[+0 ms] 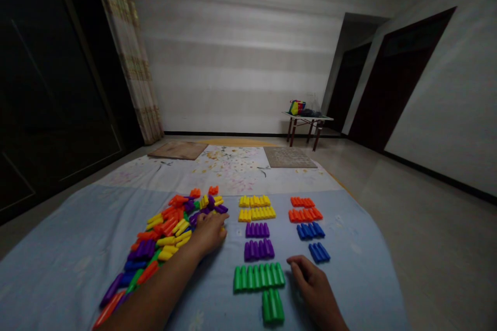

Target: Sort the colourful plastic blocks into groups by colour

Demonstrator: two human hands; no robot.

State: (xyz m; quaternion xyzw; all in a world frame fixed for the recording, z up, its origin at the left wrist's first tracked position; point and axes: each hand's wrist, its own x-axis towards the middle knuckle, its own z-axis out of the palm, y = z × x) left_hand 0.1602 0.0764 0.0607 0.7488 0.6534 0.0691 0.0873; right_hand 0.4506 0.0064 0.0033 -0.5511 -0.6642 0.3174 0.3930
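Observation:
My left hand [210, 231] reaches to the right edge of a mixed pile of glossy, tube-shaped plastic pieces [166, 227]. Its fingers curl down beside purple pieces [220, 209]; a bit of yellow shows at the fingertips, but what they hold is unclear. My right hand [309, 282] rests with curled fingers at the right end of a green row [259, 277], and nothing shows in it. Below that row lies a shorter green group [273, 306]. Above are purple rows [259, 250] and yellow rows [256, 213]. Orange rows [305, 215] and blue groups [310, 231] lie to the right.
A floral cloth [349, 289] covers the round-edged table. Toward its far side lie a brown board [179, 150] and a patterned mat [290, 157]. Beyond, a small table [306, 116] by the wall bears a colourful bag [296, 107].

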